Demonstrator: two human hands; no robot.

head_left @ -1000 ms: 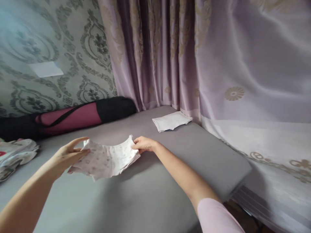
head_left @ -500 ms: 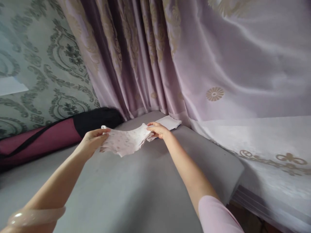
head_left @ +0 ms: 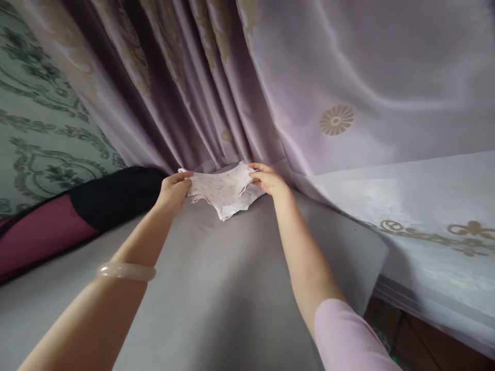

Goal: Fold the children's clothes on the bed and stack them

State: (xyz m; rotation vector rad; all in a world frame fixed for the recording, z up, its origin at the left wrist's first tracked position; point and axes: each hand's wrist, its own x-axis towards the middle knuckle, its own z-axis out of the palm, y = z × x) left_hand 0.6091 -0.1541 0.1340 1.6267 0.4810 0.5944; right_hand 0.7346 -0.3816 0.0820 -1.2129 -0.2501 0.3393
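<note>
A pair of pale pink underpants (head_left: 222,186) with a small speckled print is stretched out between my two hands. My left hand (head_left: 172,193) pinches one end of the waistband, thumb and fingers closed on it. At the opposite end my right hand (head_left: 269,180) grips the other side of the waistband. Just beneath and behind the underpants lies folded white cloth (head_left: 252,198) with a dark blue edge, mostly covered by them. Whether the underpants rest on this cloth or hang just above it, I cannot tell.
The grey flat surface (head_left: 185,293) spreads under my arms, with its corner at the right. A black and dark pink long bag (head_left: 112,198) lies along the patterned wall. Purple curtains (head_left: 286,77) hang behind and to the right.
Both hands have carried the underpants forward and to the right, over the folded white cloth. My view has shifted as well.
</note>
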